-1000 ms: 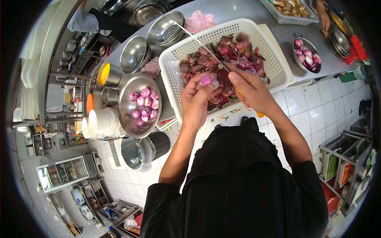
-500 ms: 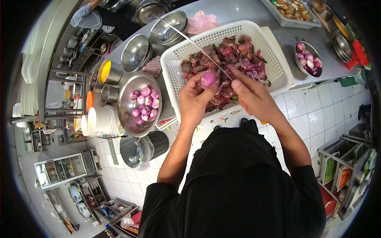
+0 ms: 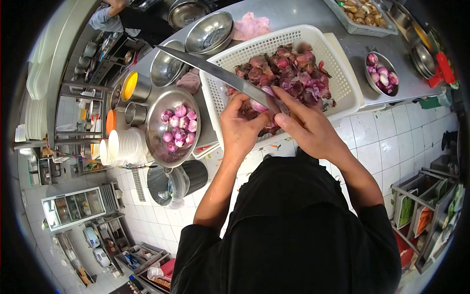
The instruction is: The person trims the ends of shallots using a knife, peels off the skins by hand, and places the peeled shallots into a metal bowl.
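Observation:
My left hand (image 3: 242,127) is closed around a red onion (image 3: 258,105), over the near side of a white perforated basket (image 3: 350,100). In my right hand (image 3: 311,125) is a long knife (image 3: 223,74), its blade lying across the onion and pointing up to the left. The knife's handle is mostly hidden by my fingers. Under and beyond both hands, red onions and loose dark skins (image 3: 308,73) fill the basket. Left of it, a steel bowl (image 3: 156,105) holds several peeled purple onions (image 3: 179,122).
A small steel bowl (image 3: 379,93) with more onions stands on the right of the steel counter (image 3: 293,13). Empty steel bowls (image 3: 208,32) and a pink cloth (image 3: 250,27) lie behind. A bin (image 3: 196,177) stands on the floor. Another person's arm (image 3: 115,7) shows at upper left.
The knife has turned from edge-on to showing its flat side, and its tip has swung down to the left. The blade now partly covers the onion in my left hand.

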A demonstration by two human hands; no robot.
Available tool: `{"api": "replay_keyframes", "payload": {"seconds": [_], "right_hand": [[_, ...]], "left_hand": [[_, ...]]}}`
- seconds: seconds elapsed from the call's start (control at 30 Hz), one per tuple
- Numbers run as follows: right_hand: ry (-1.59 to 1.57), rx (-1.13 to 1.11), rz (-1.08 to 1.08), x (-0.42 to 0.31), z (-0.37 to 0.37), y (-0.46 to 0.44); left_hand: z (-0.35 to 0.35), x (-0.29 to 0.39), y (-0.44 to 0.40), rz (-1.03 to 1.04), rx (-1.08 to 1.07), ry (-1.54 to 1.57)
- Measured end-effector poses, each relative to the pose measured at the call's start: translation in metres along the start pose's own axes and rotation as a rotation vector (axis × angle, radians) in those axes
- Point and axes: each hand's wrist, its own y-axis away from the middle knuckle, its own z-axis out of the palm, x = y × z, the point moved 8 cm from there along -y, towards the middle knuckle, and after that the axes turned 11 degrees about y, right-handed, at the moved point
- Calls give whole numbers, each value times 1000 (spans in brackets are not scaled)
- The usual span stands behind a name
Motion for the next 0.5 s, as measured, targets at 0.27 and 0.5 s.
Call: {"api": "replay_keyframes", "payload": {"seconds": [0.27, 0.5], "right_hand": [[17, -11, 5, -1, 0, 1], [-130, 26, 40, 11, 6, -1]], "left_hand": [[-6, -7, -1, 92, -41, 20], [-12, -18, -3, 50, -43, 212]]}}
